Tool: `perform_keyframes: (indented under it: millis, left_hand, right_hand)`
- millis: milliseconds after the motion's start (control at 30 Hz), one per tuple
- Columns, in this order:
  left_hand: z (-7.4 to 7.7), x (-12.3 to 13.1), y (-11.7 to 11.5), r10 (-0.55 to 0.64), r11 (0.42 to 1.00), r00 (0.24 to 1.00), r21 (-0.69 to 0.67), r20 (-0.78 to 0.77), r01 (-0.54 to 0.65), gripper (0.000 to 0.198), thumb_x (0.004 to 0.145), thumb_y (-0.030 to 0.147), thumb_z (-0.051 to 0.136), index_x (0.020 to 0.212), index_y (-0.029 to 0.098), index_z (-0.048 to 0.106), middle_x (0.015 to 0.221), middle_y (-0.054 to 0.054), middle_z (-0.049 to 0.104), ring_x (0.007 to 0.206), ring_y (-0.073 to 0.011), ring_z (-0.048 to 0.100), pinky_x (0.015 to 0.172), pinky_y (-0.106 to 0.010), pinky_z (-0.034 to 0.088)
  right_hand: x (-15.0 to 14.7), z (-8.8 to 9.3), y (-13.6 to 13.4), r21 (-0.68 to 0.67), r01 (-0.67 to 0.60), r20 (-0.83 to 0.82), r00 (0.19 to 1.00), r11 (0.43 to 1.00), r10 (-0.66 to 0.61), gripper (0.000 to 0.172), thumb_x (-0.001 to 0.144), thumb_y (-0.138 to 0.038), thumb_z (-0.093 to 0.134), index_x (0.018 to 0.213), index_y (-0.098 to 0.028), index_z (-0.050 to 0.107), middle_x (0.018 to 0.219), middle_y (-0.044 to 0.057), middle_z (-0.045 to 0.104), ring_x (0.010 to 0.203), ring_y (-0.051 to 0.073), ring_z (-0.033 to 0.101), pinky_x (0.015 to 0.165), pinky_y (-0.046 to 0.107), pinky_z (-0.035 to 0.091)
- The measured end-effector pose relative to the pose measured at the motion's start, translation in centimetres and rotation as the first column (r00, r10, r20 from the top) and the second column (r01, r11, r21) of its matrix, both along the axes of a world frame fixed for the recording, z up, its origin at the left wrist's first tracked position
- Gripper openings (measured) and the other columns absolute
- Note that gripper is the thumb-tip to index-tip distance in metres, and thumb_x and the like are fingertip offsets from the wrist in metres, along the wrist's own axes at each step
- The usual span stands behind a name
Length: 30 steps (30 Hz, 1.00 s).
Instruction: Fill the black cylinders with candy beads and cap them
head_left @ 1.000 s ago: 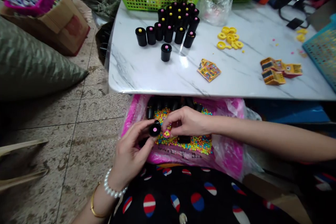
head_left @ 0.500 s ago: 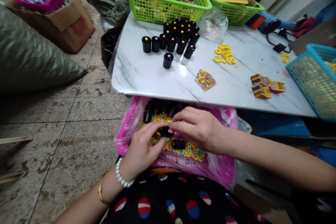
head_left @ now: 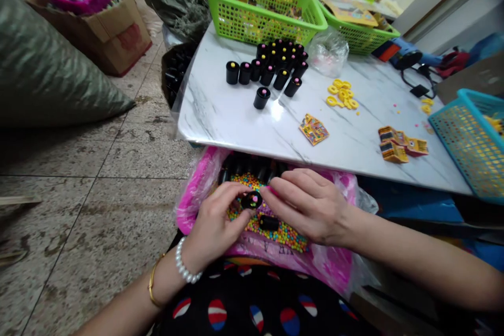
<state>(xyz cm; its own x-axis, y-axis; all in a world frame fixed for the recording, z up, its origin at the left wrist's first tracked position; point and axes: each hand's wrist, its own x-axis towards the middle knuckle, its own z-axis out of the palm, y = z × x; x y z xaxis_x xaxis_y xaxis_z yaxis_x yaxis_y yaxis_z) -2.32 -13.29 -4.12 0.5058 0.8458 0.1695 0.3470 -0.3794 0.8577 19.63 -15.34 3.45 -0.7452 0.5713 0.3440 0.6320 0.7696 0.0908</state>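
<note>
My left hand grips a small black plastic cup between thumb and fingers, its open top facing me. A pink piece and a few coloured beads show inside the cup. Beside it, my right hand has its fingers closed together, with a bit of something pink at the fingertips, mostly hidden. Under both hands are many coloured beads in a pink tray lined with clear plastic. Another black cup lies on its side on the beads, and several more stand along the tray's far side.
On the marble-patterned table stand several black cups with pink or yellow tops. Yellow rings, folded printed cards and a clear plastic bag lie nearby. Green baskets are behind; a blue basket stands right.
My right hand has drawn slightly right, away from the cup. The cup in my left hand now shows its open top and pink piece. The whole view has shifted a little.
</note>
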Motion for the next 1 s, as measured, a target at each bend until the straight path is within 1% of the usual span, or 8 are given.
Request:
perform_keyframes:
  millis: [100, 200, 367, 567, 700, 800, 900, 1000]
  left_hand:
    - [1.9, -0.6, 1.0, 0.115, 0.99, 0.993, 0.086, 0.013, -0.116, 0.027, 0.083, 0.017, 0.062, 0.11, 0.022, 0.061, 0.101, -0.004, 0.063, 0.092, -0.0171, 0.061, 0.078, -0.031, 0.052]
    - [4.4, -0.4, 3.5, 0.167, 0.968, 0.985, 0.184, 0.041, -0.172, 0.024, 0.082, 0.02, 0.062, 0.106, 0.021, 0.061, 0.089, -0.002, 0.065, 0.075, -0.0143, 0.06, 0.065, -0.027, 0.05]
    - [7.3, 2.5, 10.8, 0.231, 0.937, 0.966, 0.293, -0.113, -0.19, 0.02, 0.075, 0.024, 0.066, 0.094, 0.017, 0.065, 0.073, -0.001, 0.067, 0.064, -0.0146, 0.06, 0.06, -0.028, 0.046]
    - [7.2, 5.1, 16.7, 0.28, 0.941, 0.926, 0.263, -0.252, -0.213, 0.023, 0.072, 0.023, 0.07, 0.093, 0.014, 0.067, 0.07, -0.002, 0.067, 0.067, -0.018, 0.062, 0.067, -0.031, 0.046]
    - [6.6, 3.7, 12.9, 0.305, 0.913, 0.93, 0.341, -0.206, -0.223, 0.039, 0.077, 0.032, 0.07, 0.11, 0.015, 0.06, 0.077, -0.001, 0.067, 0.069, -0.0161, 0.061, 0.07, -0.031, 0.046]
    - [5.2, 1.6, 7.6, 0.13, 0.926, 0.918, 0.376, -0.374, 0.022, 0.02, 0.085, 0.035, 0.063, 0.094, 0.017, 0.062, 0.076, -0.002, 0.064, 0.066, -0.0152, 0.059, 0.066, -0.03, 0.046]
    - [2.5, 0.3, 3.7, -0.041, 0.912, 0.698, 0.259, -0.715, 0.318, 0.016, 0.084, 0.031, 0.062, 0.09, 0.016, 0.062, 0.084, -0.008, 0.063, 0.071, -0.0219, 0.061, 0.061, -0.033, 0.047]
    - [0.3, 0.4, 2.6, -0.075, 0.902, 0.531, 0.17, -0.844, 0.397, 0.012, 0.084, 0.024, 0.059, 0.09, 0.014, 0.063, 0.088, -0.012, 0.063, 0.077, -0.0264, 0.063, 0.062, -0.036, 0.049]
  right_hand:
    - [0.3, -0.8, -0.1, -0.223, 0.151, -0.175, 0.966, 0.963, -0.192, 0.024, 0.092, -0.014, 0.049, 0.112, -0.017, 0.063, 0.097, 0.011, 0.067, 0.088, 0.021, 0.06, 0.075, 0.038, 0.053]
    - [0.1, -2.2, 0.4, -0.486, 0.2, -0.295, 0.879, 0.851, -0.375, 0.014, 0.09, -0.021, 0.055, 0.098, -0.016, 0.065, 0.088, 0.008, 0.067, 0.079, 0.018, 0.061, 0.069, 0.032, 0.052]
    - [0.0, -4.0, 1.1, -0.716, 0.252, -0.205, 0.816, 0.651, -0.54, 0.015, 0.085, -0.025, 0.06, 0.094, -0.016, 0.067, 0.077, 0.003, 0.067, 0.064, 0.014, 0.06, 0.061, 0.028, 0.049]
    - [2.0, -4.6, -0.1, -0.723, 0.225, -0.148, 0.873, 0.653, -0.464, 0.024, 0.088, -0.021, 0.056, 0.106, -0.014, 0.069, 0.094, 0.01, 0.067, 0.085, 0.018, 0.064, 0.078, 0.032, 0.051]
    - [3.7, -4.7, -0.6, -0.696, 0.261, -0.097, 0.889, 0.669, -0.447, 0.019, 0.088, -0.02, 0.055, 0.1, -0.013, 0.069, 0.095, 0.011, 0.063, 0.086, 0.018, 0.061, 0.079, 0.032, 0.05]
    - [4.0, -4.7, -0.1, -0.652, 0.328, 0.039, 0.915, 0.684, -0.402, 0.016, 0.088, -0.019, 0.055, 0.095, -0.013, 0.068, 0.091, 0.009, 0.062, 0.082, 0.017, 0.058, 0.074, 0.031, 0.047]
    - [2.7, -5.0, 1.0, -0.6, 0.354, 0.205, 0.935, 0.717, -0.29, 0.017, 0.089, -0.017, 0.052, 0.087, -0.013, 0.068, 0.086, 0.009, 0.063, 0.077, 0.018, 0.056, 0.067, 0.03, 0.043]
    - [-0.2, -6.0, 2.0, -0.584, 0.3, 0.296, 0.944, 0.754, -0.146, 0.018, 0.087, -0.013, 0.052, 0.08, -0.012, 0.068, 0.083, 0.011, 0.065, 0.078, 0.021, 0.057, 0.061, 0.031, 0.04]
